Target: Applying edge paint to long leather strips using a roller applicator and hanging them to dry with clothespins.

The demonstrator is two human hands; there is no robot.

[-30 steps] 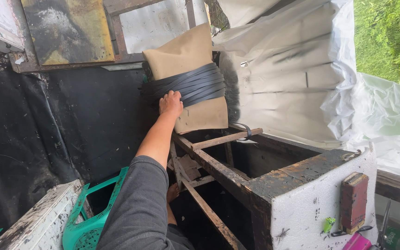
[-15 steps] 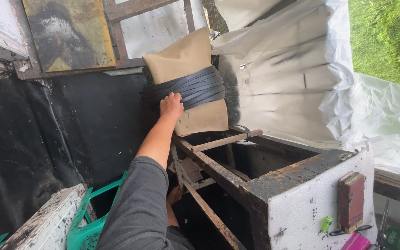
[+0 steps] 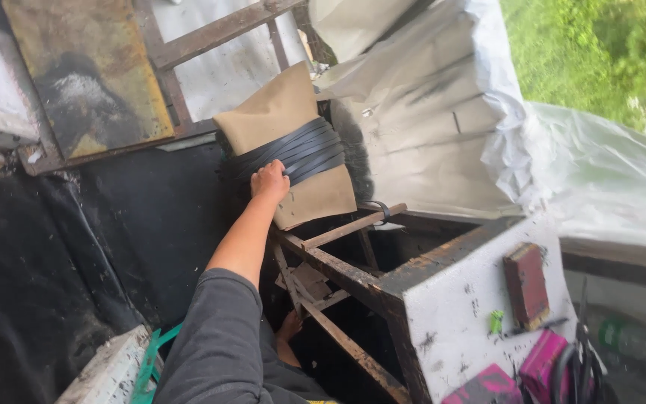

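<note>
Left hand (image 3: 269,182) raised at arm's length, fingers curled shut onto the black strap coil (image 3: 293,153) wound around a tan cardboard-wrapped bundle (image 3: 285,112). Bundle directly ahead of the knuckles, leaning on the dark wall; lower corner just above a rusty wooden frame (image 3: 338,273). Right hand (image 3: 289,329) low beneath the forearm, mostly hidden in shadow, grip impossible to tell. White plastic sheeting (image 3: 443,112) off to the right.
</note>
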